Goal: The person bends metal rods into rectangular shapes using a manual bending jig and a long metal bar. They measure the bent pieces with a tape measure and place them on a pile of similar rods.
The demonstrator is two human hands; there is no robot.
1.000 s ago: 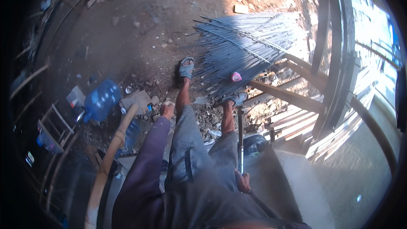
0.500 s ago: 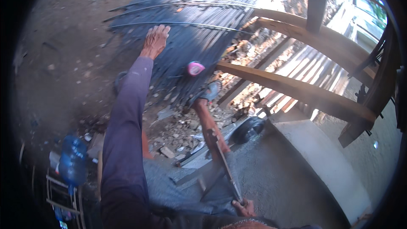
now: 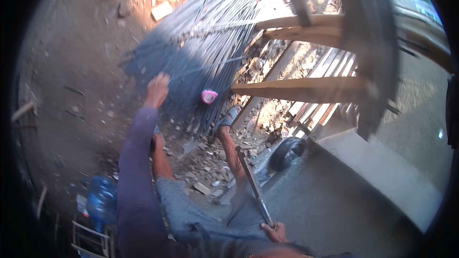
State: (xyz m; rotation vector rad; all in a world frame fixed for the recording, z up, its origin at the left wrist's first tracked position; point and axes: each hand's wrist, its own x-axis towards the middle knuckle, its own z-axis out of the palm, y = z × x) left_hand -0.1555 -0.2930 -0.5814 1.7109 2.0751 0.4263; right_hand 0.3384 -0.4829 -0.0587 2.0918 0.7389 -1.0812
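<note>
My left hand (image 3: 158,90) is closed on a thin steel rod (image 3: 205,66) over a pile of steel rods (image 3: 217,28); motion blurs the fingers. From the hand, the rod runs right across the pile. Low in the picture, my right hand (image 3: 275,232) grips one end of a long, narrow metal tool (image 3: 255,186). Its far end, with a short sideways piece, points up and away past my right shin. On the pile's near right part lies a small round pink case with a pale face (image 3: 209,96), resembling a tape measure.
Wooden beams (image 3: 301,87) stand and cross at right, above stacked strips. A round black object (image 3: 287,154) rests by the pale concrete ledge (image 3: 382,177). Rubble (image 3: 203,167) lies between my feet. A blue water jug (image 3: 101,200) is at lower left.
My left hand has drawn back toward me and slightly left, the rod coming with it over the pile. The view has turned. My right hand still holds the metal tool.
</note>
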